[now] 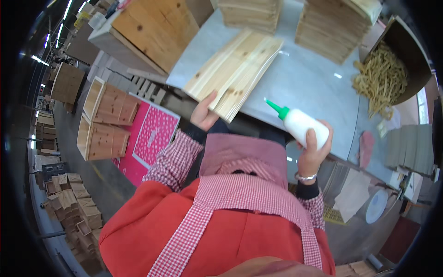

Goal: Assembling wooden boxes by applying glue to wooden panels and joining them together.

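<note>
My left hand (206,112) is closed on the near end of a pale wooden board (233,69), which shows several dark knots and tilts over the table's near edge. Its thumb lies on the upper face; the fingers beneath are hidden. My right hand (315,150) wraps around a white squeeze bottle (305,127) with a green nozzle (278,109). The nozzle points up and left toward the board, apart from it. Whether anything comes out of the tip is too small to tell.
Stacks of wooden boards (328,32) stand at the back of the grey table (304,78). A tipped box (417,55) spills tan strips (380,76) at the right, above a pink cloth (366,148). Wooden boxes (108,104) sit on a pink printed sheet (157,129) at left.
</note>
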The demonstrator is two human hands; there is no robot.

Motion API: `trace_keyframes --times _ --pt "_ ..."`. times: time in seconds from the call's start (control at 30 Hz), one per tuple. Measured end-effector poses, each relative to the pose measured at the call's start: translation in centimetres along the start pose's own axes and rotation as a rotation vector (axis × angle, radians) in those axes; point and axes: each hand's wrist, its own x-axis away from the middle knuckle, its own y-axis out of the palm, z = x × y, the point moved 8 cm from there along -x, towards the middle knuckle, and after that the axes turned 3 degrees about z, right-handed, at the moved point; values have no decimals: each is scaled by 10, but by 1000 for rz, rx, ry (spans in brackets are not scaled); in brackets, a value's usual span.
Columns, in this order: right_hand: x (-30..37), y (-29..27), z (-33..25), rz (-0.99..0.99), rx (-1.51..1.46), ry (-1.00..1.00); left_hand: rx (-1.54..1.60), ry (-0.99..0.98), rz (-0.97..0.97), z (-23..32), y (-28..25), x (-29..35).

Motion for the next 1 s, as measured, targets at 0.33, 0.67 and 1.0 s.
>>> trace_keyframes --times 0.33,0.67,1.0 --pt "-27 -28 2 221 -148 5 -980 -514 297 93 -62 16" --pt "-31 -42 20 362 -118 38 -2639 1708 -281 125 322 -166" --pt "-28 -53 36 393 -53 89 -2993 1100 -604 97 376 -290"
